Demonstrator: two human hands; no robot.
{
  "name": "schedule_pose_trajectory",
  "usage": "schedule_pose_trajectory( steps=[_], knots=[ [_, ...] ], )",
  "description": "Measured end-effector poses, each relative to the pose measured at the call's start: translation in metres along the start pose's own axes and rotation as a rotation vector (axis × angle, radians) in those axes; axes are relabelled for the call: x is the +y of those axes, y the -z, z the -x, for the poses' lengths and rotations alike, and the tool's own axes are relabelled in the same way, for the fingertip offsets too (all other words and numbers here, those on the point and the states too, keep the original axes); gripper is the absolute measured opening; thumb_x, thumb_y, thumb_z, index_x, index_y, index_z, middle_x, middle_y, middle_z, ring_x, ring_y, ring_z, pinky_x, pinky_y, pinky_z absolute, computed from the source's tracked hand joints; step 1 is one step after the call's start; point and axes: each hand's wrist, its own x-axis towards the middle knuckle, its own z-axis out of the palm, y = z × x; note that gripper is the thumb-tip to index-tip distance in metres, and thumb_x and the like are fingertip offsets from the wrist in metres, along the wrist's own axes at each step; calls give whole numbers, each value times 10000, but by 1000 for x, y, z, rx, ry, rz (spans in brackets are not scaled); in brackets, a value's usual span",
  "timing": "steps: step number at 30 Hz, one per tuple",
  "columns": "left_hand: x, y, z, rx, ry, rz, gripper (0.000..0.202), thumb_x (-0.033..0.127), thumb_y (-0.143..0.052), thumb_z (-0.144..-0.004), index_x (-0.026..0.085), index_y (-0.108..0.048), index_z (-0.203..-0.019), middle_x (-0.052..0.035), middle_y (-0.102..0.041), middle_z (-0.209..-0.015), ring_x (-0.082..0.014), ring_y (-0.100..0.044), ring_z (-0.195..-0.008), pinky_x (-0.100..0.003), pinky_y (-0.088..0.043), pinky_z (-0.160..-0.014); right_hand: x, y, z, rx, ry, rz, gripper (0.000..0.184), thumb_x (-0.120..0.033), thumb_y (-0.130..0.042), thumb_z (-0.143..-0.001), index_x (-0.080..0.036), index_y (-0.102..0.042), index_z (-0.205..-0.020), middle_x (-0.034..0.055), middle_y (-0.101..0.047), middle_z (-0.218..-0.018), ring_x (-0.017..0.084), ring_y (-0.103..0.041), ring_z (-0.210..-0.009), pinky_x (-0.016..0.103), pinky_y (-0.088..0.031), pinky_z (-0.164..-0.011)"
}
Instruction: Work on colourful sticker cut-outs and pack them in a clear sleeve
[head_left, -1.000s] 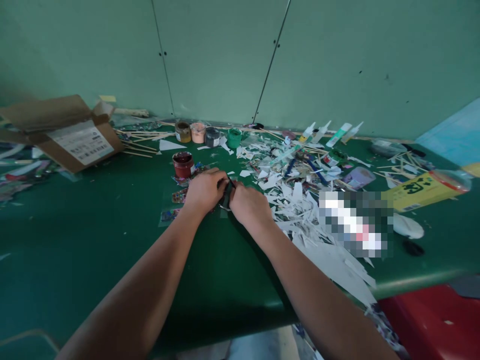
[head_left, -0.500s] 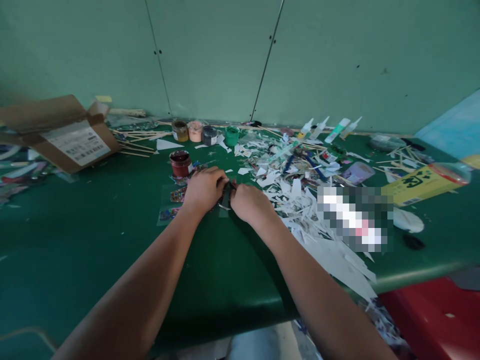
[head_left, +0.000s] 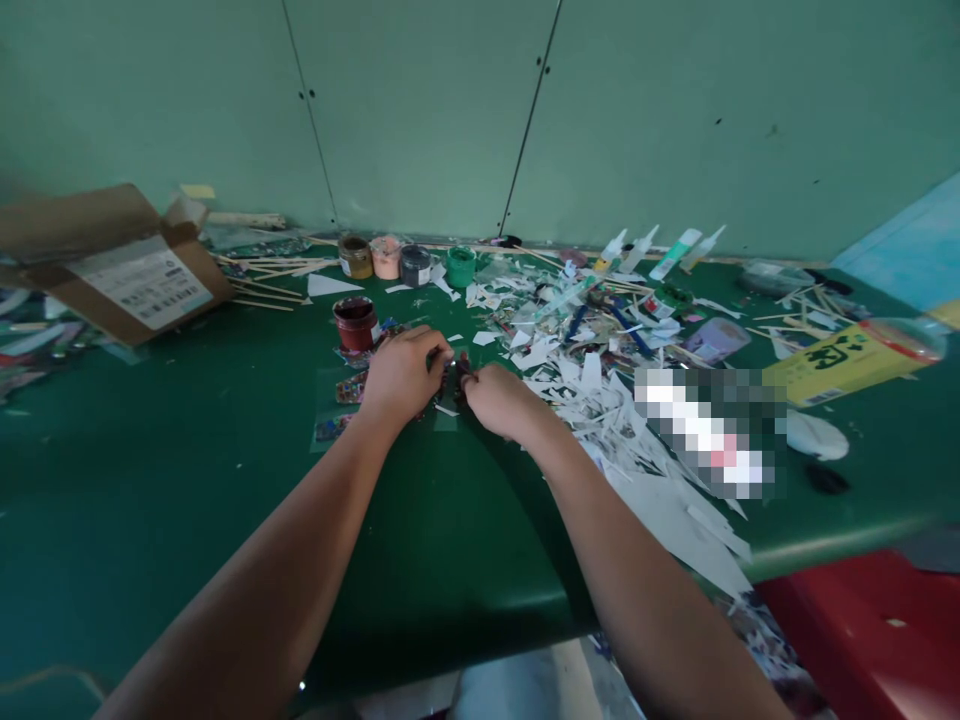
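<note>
My left hand (head_left: 407, 374) rests on the green table with its fingers bent down and pressed together around a small dark piece (head_left: 448, 384). Facing it closely, my right hand (head_left: 501, 400) is closed in a pinch, and what its fingertips hold is too small and dark to name. A scrap of clear film (head_left: 445, 423) lies just below the fingertips. Beside my left wrist are patterned, glittery strips (head_left: 336, 428) on clear film, partly covered by the hand. An open jar of dark red paint (head_left: 356, 325) stands right behind my left hand.
Several paint jars (head_left: 415, 266) stand along the back. White paper scraps (head_left: 600, 410) heap up to the right, with small glue bottles (head_left: 676, 254) behind. A yellow-labelled canister (head_left: 847, 362) lies at right, a cardboard box (head_left: 142, 285) at left. A red stool (head_left: 862, 630) is below the table edge.
The gap between my fingertips has widened slightly, and the dark piece between them looks turned or lowered. The view has shifted a little; the objects around stay put.
</note>
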Motion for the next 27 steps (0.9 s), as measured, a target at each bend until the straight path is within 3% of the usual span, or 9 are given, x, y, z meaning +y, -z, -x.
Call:
schedule_pose_trajectory(
  steps=[12, 17, 27],
  knots=[
    [2, 0, 2, 27, 25, -8, 127, 148, -532, -844, 208, -640, -814, -52, -688, -903, -205, -629, -824, -316, -441, -670, 0, -6, 3, 15, 34, 14, 345, -277, -336, -939, -156, -622, -789, 118, -642, -683, 200, -595, -553, 295, -413, -500],
    [2, 0, 2, 47, 28, -14, 111, 153, -540, -848, 202, -631, -807, -51, -687, -889, -206, -629, -809, -308, -430, -641, 3, -9, 3, -3, 72, 58, 325, -264, -340, -917, -152, -626, -809, 163, -672, -821, 241, -614, -662, 321, -412, -540],
    [2, -1, 3, 85, -9, -25, 102, 155, -547, -859, 204, -620, -809, -48, -689, -881, -204, -624, -832, -323, -437, -686, 7, -7, 4, -65, 115, 100, 338, -297, -337, -910, -141, -633, -862, 171, -655, -844, 237, -590, -676, 336, -397, -571]
  ],
)
